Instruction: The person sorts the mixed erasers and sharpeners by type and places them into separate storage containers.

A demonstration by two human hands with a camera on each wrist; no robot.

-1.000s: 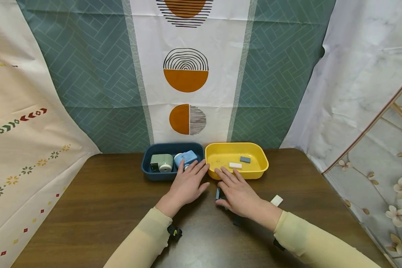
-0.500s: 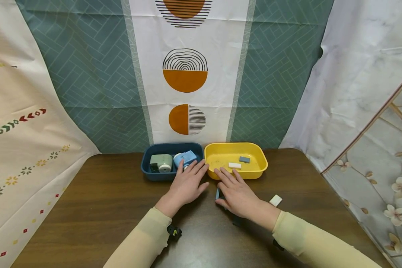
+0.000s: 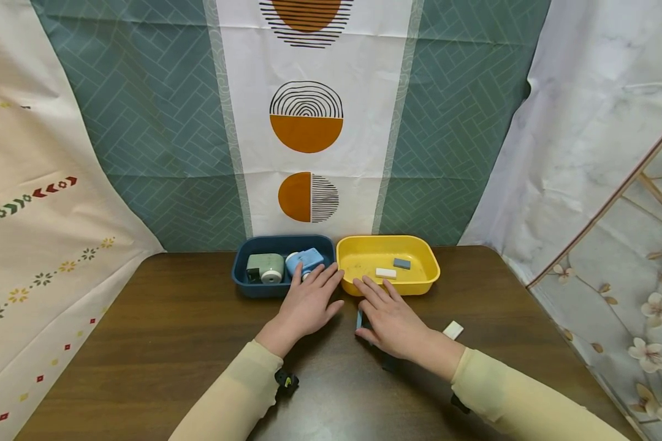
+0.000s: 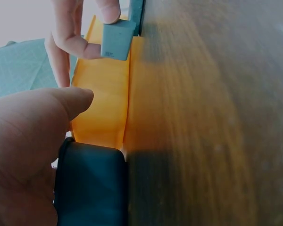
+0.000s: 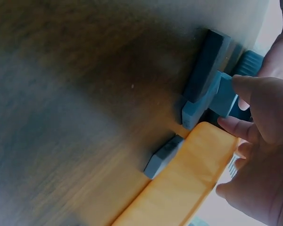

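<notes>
Over the worktop (image 3: pixel 143 355), a person's right hand (image 3: pixel 391 321) pinches a blue block (image 5: pixel 224 98); the left hand (image 3: pixel 307 309), fingers spread, holds nothing. Beyond, a navy bin (image 3: pixel 256 291) stands just beside a yellow bin (image 3: pixel 416 289) containing two blocks, a white block (image 3: pixel 386 273) and a grey block (image 3: pixel 402 263). We notice hardly any shift this past second: the blue block remains held.

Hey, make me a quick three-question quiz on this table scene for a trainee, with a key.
1. How many blocks lie inside the yellow tray?
2. True or false: the left hand is pinching a block.
3. Fill in: the green item sits in the ____ tray.

Key:
1. Two: a white block and a gray-blue block.
2. False; the right hand pinches a bluish block.
3. Navy.
</notes>
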